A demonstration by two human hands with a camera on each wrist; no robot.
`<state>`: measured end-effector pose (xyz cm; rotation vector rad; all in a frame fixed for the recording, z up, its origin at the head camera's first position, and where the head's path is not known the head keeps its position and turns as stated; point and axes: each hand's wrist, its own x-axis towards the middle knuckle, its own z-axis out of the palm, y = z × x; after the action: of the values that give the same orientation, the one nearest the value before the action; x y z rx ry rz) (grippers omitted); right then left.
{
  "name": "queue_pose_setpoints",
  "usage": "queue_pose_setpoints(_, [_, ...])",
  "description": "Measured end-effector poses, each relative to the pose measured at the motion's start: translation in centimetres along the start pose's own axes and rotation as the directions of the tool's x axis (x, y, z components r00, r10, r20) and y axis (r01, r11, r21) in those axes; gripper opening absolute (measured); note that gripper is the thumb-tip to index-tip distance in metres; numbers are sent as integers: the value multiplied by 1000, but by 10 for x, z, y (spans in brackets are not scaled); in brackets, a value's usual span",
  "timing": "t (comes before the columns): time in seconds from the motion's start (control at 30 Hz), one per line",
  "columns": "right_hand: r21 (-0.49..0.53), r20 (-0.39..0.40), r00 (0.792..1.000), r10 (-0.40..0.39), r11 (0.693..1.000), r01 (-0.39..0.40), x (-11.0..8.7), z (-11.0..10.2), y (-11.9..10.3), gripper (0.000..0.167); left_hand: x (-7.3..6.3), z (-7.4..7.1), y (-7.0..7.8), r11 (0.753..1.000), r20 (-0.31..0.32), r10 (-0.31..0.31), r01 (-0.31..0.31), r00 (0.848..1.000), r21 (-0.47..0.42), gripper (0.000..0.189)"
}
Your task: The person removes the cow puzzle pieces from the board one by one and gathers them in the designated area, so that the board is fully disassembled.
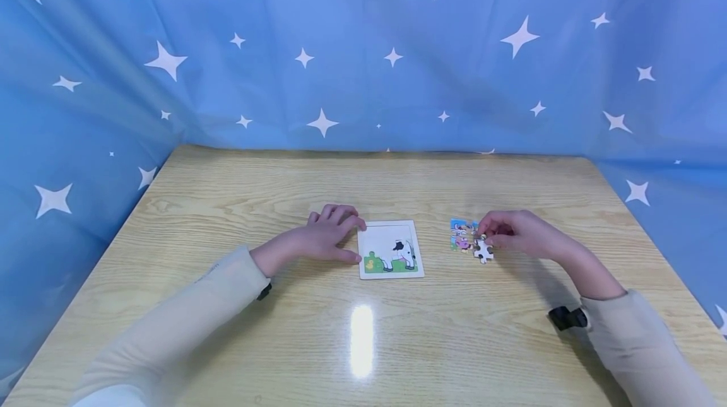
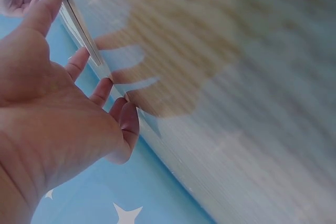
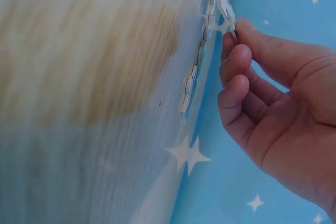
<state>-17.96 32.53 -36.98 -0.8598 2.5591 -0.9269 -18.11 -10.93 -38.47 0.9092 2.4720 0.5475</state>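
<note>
The wood-grained tabletop [image 1: 431, 318] looks smooth and glossy.

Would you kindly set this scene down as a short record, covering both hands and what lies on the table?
left hand: touches the left edge of the puzzle board
board picture: part of a cow and green grass; upper area blank
right hand: pinches a puzzle piece, held tilted
other pieces: colourful, grouped right of the board
table: wood-grained
backdrop: blue with white stars
</note>
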Motion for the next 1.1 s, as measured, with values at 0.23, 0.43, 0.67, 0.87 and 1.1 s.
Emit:
queue_pose_setpoints(0.23, [-26,10,999,40,999,-39,5,1,-2,12,-1,-1,1,1000,2,-9,9,1000,-11,62])
queue_pose_setpoints(0.43, [-59,20,998,58,997,-57,8,0,-2,11,1,1,-2,1000,0,-6,6,1000,-17,60])
queue_pose_setpoints(0.67, [-88,46,995,84,993,-79,10,0,-3,10,5,4,-6,1000,13,-10,10,1000,-13,61])
queue_pose_setpoints(0.87, [-100,46,995,93,991,-88,9,1,-3,9,1,2,-2,1000,-2,-7,7,1000,-15,61])
queue_pose_setpoints(1.1, [-102,46,994,95,991,-90,9,1,-3,10,-1,1,0,1000,-4,3,-3,1000,-21,60])
